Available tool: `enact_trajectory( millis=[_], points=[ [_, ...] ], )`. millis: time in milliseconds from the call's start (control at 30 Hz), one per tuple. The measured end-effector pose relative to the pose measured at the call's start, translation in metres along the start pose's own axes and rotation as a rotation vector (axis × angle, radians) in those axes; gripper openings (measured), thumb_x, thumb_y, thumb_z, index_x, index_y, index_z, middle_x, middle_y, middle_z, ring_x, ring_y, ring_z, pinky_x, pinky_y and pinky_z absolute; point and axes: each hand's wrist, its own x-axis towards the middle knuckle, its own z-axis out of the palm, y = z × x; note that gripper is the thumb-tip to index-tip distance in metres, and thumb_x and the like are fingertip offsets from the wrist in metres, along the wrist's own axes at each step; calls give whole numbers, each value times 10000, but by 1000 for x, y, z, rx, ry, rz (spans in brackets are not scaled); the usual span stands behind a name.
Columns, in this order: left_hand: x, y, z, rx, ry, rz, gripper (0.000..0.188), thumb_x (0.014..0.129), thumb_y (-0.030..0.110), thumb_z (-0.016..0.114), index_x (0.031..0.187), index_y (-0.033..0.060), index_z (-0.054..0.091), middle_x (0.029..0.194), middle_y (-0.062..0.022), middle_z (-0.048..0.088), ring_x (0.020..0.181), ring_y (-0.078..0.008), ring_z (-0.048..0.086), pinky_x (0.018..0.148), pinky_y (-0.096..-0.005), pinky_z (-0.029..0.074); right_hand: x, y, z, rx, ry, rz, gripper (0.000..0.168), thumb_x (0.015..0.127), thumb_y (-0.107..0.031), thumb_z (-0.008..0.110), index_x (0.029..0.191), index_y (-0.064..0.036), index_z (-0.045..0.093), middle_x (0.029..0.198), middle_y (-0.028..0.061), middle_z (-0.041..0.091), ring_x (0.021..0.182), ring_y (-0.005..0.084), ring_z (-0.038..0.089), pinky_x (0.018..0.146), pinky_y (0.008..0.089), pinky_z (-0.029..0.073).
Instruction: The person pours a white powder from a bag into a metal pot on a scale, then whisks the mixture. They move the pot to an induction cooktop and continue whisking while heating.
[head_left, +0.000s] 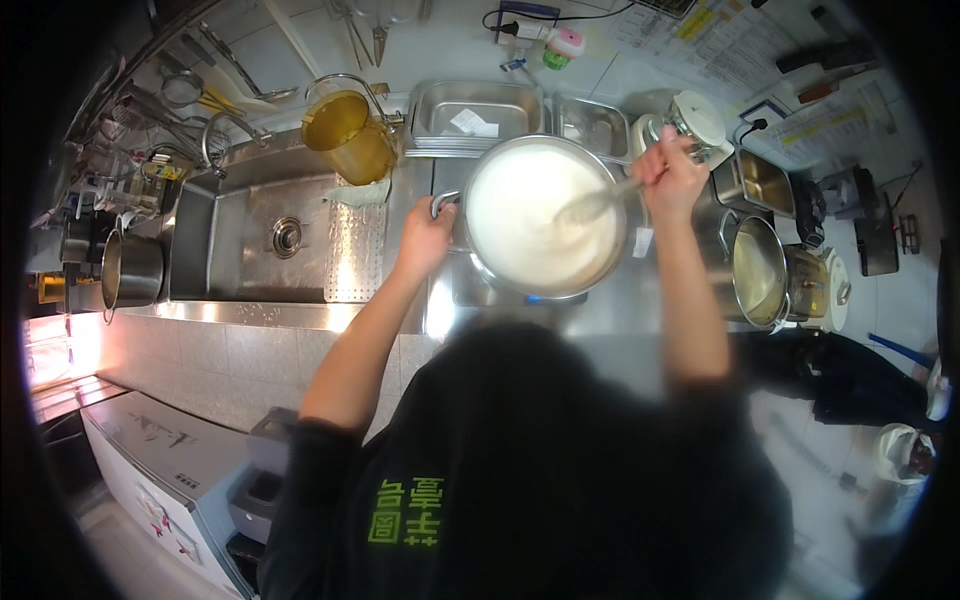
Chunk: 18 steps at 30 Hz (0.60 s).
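A large steel pot (471, 264) full of white, creamy liquid (517, 202) stands in front of me on a flat cooker (559, 300) with a blue light. My left hand (429, 236) grips the pot's left loop handle (444, 198). Above the pot's right rim, my right hand (670, 174) is closed around the handle of a whisk (589, 206). The whisk is blurred and its lower end is in the liquid, where swirl marks show. What is under the liquid is hidden.
Stacked steel pans (480, 101) sit behind the pot. A steel sink (255, 247) lies left, with a yellowish pitcher (349, 142) at its back corner. Another pot (759, 270) stands at right, near a lidded glass jar (697, 120). Utensils hang along the wall.
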Motion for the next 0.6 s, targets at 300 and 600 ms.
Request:
enact_trajectory(
  millis=[300, 600],
  points=[
    [-2, 7, 0, 56, -2, -11, 228, 971, 221, 603, 929, -2, 586, 703, -45, 560, 578, -133, 536, 548, -298, 450, 3, -3, 1, -24, -6, -3, 385, 935, -147, 632, 604, -94, 443, 479, 35, 407, 386, 155, 391, 415, 333, 373],
    [-1, 12, -2, 105, 1, 5, 217, 968, 210, 597, 911, 1, 593, 656, -48, 554, 560, -141, 515, 540, -320, 430, 11, 8, 3, -17, -27, -13, 401, 952, -174, 596, 583, -116, 450, 487, 7, 401, 411, 163, 405, 428, 334, 356]
  ],
)
